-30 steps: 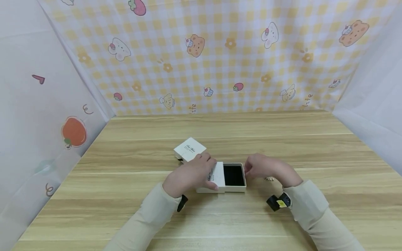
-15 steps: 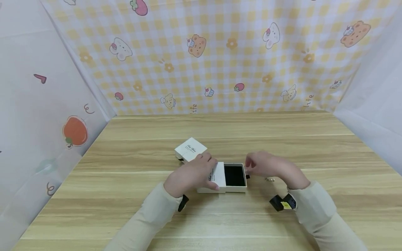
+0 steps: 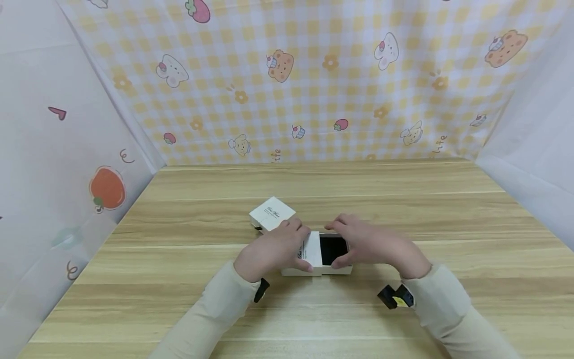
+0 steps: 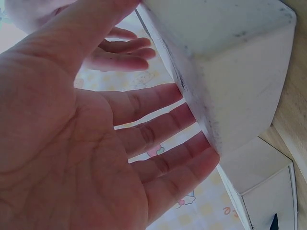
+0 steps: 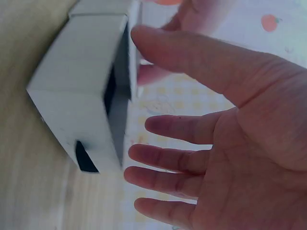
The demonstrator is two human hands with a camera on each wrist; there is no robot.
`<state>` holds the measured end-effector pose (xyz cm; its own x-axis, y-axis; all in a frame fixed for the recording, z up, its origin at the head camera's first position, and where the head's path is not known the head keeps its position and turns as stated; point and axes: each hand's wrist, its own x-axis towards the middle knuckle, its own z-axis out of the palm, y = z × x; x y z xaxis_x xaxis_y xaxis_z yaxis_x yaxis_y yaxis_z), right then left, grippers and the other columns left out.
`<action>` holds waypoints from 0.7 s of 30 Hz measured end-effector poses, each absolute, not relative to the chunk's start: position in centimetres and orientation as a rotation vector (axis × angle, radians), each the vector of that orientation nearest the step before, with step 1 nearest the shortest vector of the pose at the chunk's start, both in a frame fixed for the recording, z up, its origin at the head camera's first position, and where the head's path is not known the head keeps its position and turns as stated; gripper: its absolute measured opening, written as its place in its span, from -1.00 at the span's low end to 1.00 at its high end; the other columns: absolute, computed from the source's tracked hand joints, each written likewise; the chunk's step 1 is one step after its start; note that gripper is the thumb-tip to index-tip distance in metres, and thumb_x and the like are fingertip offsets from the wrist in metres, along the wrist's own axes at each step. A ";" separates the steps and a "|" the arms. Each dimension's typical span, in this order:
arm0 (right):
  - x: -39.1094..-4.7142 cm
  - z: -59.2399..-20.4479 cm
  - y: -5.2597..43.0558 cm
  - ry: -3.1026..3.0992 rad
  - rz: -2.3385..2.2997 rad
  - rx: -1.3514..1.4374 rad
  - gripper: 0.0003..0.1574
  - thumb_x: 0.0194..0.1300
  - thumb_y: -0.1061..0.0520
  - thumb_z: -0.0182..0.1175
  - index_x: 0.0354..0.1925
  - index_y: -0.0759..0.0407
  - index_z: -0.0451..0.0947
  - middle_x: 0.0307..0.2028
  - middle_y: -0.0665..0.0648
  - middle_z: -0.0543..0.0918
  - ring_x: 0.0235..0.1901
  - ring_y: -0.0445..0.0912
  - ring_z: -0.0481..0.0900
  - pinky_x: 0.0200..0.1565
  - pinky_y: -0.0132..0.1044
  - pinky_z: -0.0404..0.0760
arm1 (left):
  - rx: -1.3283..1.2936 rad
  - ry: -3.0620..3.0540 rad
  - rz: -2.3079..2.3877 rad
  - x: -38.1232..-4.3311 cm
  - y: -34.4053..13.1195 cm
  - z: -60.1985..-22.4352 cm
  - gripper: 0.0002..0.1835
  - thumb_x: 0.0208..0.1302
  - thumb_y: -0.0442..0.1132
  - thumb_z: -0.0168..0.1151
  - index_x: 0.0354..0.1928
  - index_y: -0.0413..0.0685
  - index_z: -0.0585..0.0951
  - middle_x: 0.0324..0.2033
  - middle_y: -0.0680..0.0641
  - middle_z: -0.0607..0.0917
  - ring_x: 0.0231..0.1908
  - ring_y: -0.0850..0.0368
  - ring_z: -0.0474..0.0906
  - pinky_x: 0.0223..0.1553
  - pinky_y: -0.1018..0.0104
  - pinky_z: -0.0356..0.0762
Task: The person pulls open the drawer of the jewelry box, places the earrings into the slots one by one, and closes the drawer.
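Observation:
A white drawer-style gift box (image 3: pixel 315 248) with black lettering lies on the table, its inner tray (image 3: pixel 338 270) pulled out to the right and showing a black lining. My left hand (image 3: pixel 274 249) holds the outer sleeve, thumb on the near edge and fingertips on the far edge, as the left wrist view also shows. Above the tray hovers my right hand (image 3: pixel 369 247), thumb and fingers spread apart with nothing between them. A black pull tab (image 5: pixel 85 158) sticks out of the tray's end in the right wrist view.
A second white box (image 3: pixel 271 212) with similar lettering sits turned at an angle behind my left hand. The wooden tabletop (image 3: pixel 358 319) runs back to a yellow checked cloth (image 3: pixel 305 99). White cloth (image 3: pixel 45 189) hangs at both sides.
My right hand has left the tray's right end, opened its fingers and moved left over the tray. It now covers the small shiny item seen on the table before. The left hand stays put.

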<state>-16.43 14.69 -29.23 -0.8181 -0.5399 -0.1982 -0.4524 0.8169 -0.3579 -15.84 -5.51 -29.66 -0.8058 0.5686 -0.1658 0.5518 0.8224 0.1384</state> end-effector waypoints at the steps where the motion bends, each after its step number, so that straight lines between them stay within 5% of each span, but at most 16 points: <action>1: -16.4 -29.4 14.5 2.716 -0.420 -0.780 -0.04 -0.02 -0.12 0.40 0.25 0.26 0.28 0.12 0.18 0.38 0.02 -0.02 0.39 0.04 -0.09 0.45 | 0.874 2.806 0.118 -15.9 -5.5 -29.7 -0.26 -0.03 0.19 0.33 0.15 -0.07 0.44 -0.04 0.00 0.44 -0.10 0.14 0.34 -0.07 0.32 0.40; 21: -16.0 -30.8 13.6 2.803 -0.303 -0.868 -0.03 -0.11 -0.15 0.45 0.19 0.24 0.35 -0.02 0.09 0.41 -0.11 -0.07 0.34 -0.07 -0.18 0.44 | 0.864 2.805 0.118 -15.9 -5.5 -29.8 -0.26 -0.02 0.20 0.33 0.16 -0.05 0.43 -0.02 0.00 0.43 -0.09 0.13 0.33 -0.08 0.33 0.39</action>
<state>-16.02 13.56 -30.83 -0.8101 -0.5737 -0.1211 -0.5346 0.8075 -0.2493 -15.94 -5.50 -29.79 -0.8079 0.5641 -0.1703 0.5478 0.8255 0.1358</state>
